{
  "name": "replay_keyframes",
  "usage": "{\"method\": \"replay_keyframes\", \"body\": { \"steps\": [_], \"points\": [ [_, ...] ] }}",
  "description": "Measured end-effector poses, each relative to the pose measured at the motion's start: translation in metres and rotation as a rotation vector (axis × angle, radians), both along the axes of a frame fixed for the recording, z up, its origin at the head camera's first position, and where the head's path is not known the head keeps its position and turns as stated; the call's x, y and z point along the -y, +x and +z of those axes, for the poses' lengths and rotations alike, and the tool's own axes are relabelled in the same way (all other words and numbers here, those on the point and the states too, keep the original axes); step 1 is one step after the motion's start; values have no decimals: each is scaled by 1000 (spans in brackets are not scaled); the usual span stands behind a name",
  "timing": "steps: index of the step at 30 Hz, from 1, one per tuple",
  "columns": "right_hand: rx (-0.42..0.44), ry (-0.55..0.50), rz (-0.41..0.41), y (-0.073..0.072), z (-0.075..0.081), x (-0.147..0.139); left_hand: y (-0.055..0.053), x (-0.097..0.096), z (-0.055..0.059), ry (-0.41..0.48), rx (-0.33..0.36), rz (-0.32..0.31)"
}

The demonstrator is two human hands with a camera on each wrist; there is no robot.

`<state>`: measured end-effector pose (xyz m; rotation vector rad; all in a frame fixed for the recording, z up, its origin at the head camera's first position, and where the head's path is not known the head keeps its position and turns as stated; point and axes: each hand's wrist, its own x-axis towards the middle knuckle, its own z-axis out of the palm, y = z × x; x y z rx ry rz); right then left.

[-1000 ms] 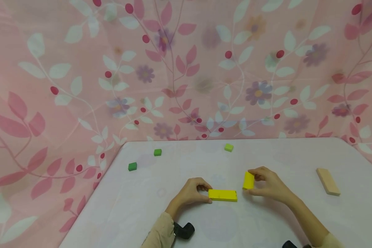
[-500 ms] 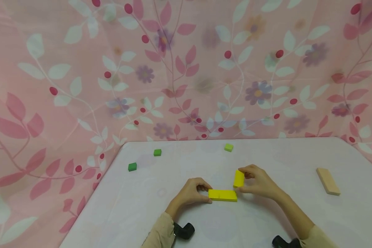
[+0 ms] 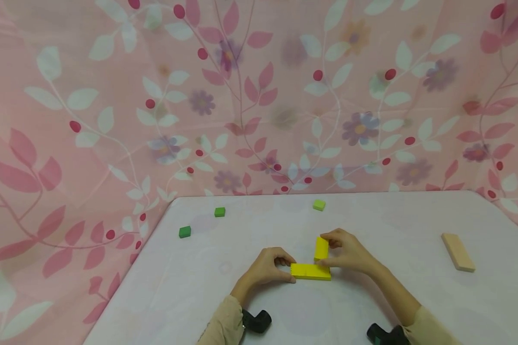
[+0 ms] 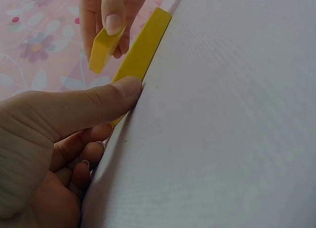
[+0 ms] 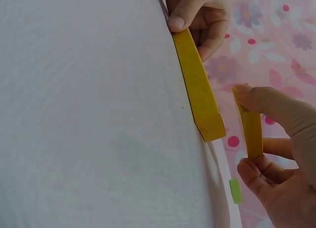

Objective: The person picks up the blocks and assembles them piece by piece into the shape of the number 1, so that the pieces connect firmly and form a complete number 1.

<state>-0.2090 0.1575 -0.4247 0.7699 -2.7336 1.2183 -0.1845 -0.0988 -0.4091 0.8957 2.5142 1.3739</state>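
Long, smooth, solid yellow rectangular block (image 3: 310,271) lies flat at near centre, long side running left-right, square-cut ends, straight edges. Your left hand (image 3: 265,267) pinches its left end, thumb on the near side. Your right hand (image 3: 349,251) pinches a shorter flat yellow rectangular block (image 3: 321,248) between thumb and fingers, tilted, raised near the long one's right end; the right wrist view shows a gap between the two. Under them, matte white table cloth (image 3: 302,316), faintly patterned. To the right, well apart, a pale wooden rectangular plank (image 3: 458,252) lies at a slant; a wide stretch of cloth separates it from your right hand. Far side: small light-green block (image 3: 319,205) near the table's far edge, small green block (image 3: 219,212) further left, darker green block (image 3: 184,232) by the left edge. Beyond the far edge, pink floral fabric (image 3: 259,110).
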Motion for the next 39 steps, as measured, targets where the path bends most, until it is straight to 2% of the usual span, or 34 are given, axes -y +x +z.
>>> {"method": "replay_keyframes", "body": {
  "steps": [5, 9, 12, 19, 22, 32, 39],
  "points": [
    [27, 6, 3, -1, -3, 5, 1, 0, 2, -9, 1, 1],
    [26, 4, 36, -4, -4, 7, 2, 0, 3, -18, 8, 4],
    [31, 10, 51, -6, -5, 10, 1, -1, 0, -22, 10, 8],
    [38, 32, 72, -9, -7, 15, -16, 1, -31, -37, -8, 33],
    [42, 26, 79, -9, -8, 17, -20, 3, -38, -40, -10, 39],
    [73, 20, 81, -10, -9, 17, -23, 5, -41, -29, -29, 21],
    [72, 3, 84, -9, -9, 17, -22, 3, -40, -22, -5, 29]
  ]
}}
